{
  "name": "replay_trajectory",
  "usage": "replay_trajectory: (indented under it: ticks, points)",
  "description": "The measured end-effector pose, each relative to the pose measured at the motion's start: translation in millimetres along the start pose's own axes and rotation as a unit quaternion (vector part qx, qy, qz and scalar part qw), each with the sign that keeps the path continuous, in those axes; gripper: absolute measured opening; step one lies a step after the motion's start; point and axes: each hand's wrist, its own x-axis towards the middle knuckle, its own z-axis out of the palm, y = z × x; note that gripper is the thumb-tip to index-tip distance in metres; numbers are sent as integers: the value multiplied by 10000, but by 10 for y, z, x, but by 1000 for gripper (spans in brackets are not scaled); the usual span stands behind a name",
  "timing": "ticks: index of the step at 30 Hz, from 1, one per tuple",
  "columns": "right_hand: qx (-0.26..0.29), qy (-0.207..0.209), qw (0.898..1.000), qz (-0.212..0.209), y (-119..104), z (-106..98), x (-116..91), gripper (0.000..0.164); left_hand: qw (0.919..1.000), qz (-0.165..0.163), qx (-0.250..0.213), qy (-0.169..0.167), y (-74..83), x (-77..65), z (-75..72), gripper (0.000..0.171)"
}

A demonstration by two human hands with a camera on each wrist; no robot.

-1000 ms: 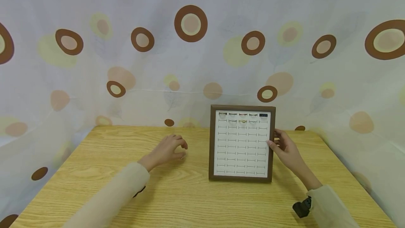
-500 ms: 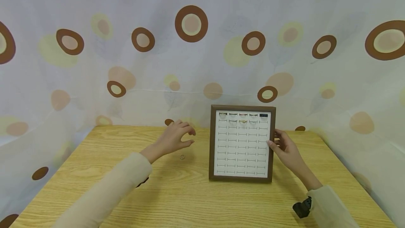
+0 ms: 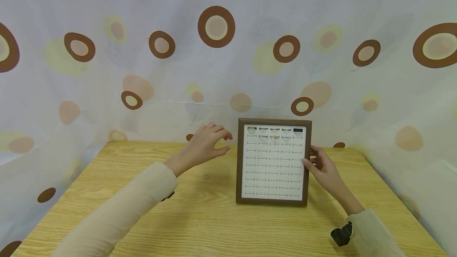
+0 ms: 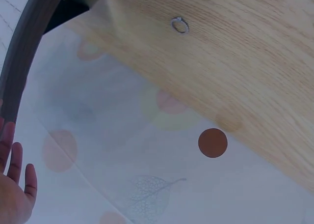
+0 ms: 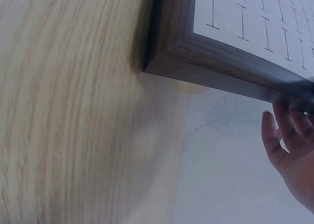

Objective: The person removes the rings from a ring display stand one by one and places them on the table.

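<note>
A brown-framed ring display board [image 3: 273, 169] stands upright on the table, its white panel cut with rows of slits. My right hand [image 3: 324, 171] grips its right edge, thumb on the front and fingers behind. My left hand [image 3: 206, 144] is in the air left of the board, fingers loosely bent and holding nothing; in the left wrist view its fingertips [image 4: 30, 175] show near the frame's edge. Below that hand a small silver ring [image 3: 206, 177] lies on the wood. The left wrist view shows this ring [image 4: 180, 25] with a small raised setting.
Several rings [image 3: 274, 137] sit in the board's top two rows, with a dark label [image 3: 298, 130] at the top right. The wooden table [image 3: 200, 225] ends at a patterned curtain [image 3: 228, 70] behind. A black wrist device [image 3: 341, 234] is on the right sleeve.
My left hand has risen and moved right toward the board, uncovering the ring on the table. The right hand and the board have stayed in place.
</note>
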Motion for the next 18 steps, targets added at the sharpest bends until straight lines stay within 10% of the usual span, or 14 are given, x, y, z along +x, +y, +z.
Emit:
replay_trajectory:
  ticks: [18]
  points:
    - [36, 19, 9999, -103, 22, 1, 0, 45, 9965, 162, 438, 692, 231, 314, 72, 23]
